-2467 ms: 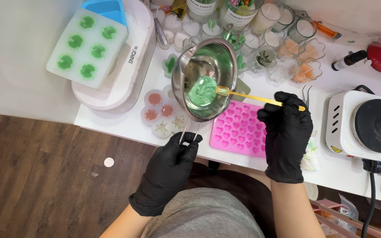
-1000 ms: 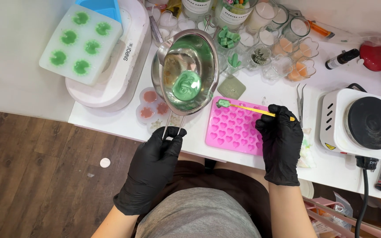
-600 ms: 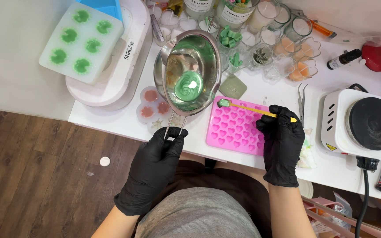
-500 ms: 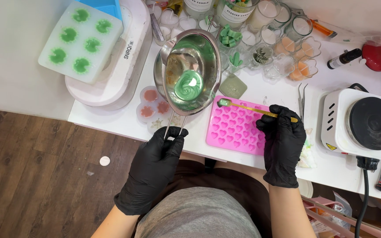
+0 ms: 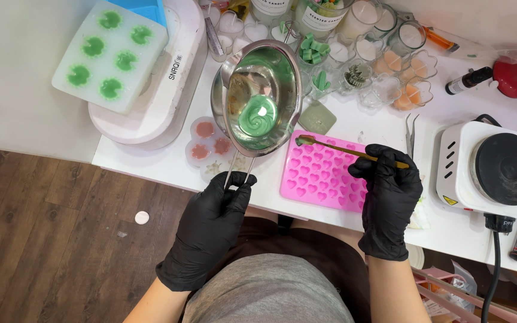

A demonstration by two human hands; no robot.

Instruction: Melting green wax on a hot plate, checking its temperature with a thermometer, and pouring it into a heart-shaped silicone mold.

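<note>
My left hand (image 5: pixel 213 224), in a black glove, grips the wire handle of a steel melting pot (image 5: pixel 260 96) held above the table, with a pool of green wax (image 5: pixel 257 114) in its bottom. My right hand (image 5: pixel 388 191), also gloved in black, holds a small yellow-handled spoon (image 5: pixel 354 152) whose green-coated tip rests over the top left corner of a pink heart-cavity silicone mould (image 5: pixel 321 173). The pot's rim hangs just left of the spoon tip.
A white mould (image 5: pixel 112 54) with green wax flowers sits on a white round appliance (image 5: pixel 163 90). A small flower mould (image 5: pixel 207 146) lies under the pot. Several glass jars and candle cups (image 5: pixel 360 54) crowd the back. A white hot plate (image 5: pixel 489 170), tweezers (image 5: pixel 411 131) and a red dish (image 5: pixel 513 78) lie at the right.
The spoon left the pot and came down to the pink mould's corner. The pot lifted and shifted slightly left and back, and has stayed nearly still in the last half second.
</note>
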